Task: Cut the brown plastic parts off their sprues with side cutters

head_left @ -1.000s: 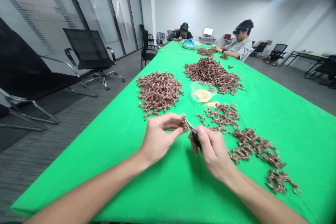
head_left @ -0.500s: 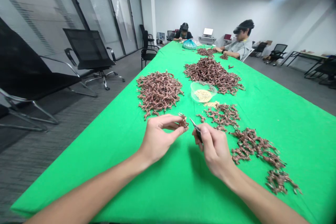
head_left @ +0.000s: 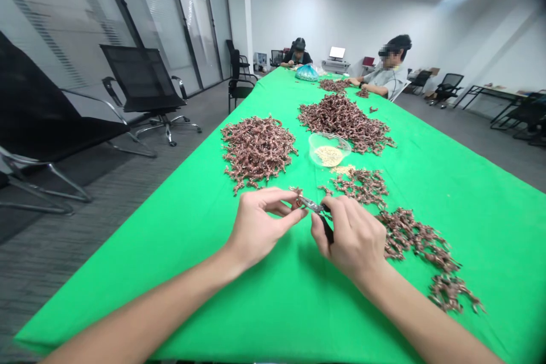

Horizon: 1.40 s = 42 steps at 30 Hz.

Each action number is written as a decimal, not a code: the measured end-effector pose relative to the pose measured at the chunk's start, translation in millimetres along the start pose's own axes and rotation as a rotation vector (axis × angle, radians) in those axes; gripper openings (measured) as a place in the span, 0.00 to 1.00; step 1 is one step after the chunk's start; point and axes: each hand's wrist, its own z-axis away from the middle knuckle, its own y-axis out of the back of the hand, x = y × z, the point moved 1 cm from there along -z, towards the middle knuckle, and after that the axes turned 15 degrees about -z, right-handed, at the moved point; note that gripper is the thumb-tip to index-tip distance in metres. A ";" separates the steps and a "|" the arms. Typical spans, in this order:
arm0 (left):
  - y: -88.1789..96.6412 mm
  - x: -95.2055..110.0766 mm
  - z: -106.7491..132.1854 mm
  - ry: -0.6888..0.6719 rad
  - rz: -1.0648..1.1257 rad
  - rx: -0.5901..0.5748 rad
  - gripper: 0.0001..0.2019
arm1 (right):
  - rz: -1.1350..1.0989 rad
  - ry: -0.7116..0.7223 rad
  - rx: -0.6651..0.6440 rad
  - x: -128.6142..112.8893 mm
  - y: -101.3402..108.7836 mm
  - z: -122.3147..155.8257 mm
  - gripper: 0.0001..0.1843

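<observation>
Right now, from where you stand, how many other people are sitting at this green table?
2. The far person sits at the end, beyond a blue plastic bag; the nearer person sits along the right side. Others could be out of view.

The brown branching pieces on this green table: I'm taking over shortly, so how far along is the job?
Looks done: pale bits in a clear bowl. In hand: the left hand pinches one brown piece while the right hand holds black-handled cutters to it. Left: two large brown heaps and smaller ones nearby, seemingly most of the work.
</observation>
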 end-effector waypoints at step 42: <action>-3.7 -2.6 4.1 0.245 0.272 -0.138 0.21 | 0.035 -0.002 0.046 3.6 -7.9 3.1 0.14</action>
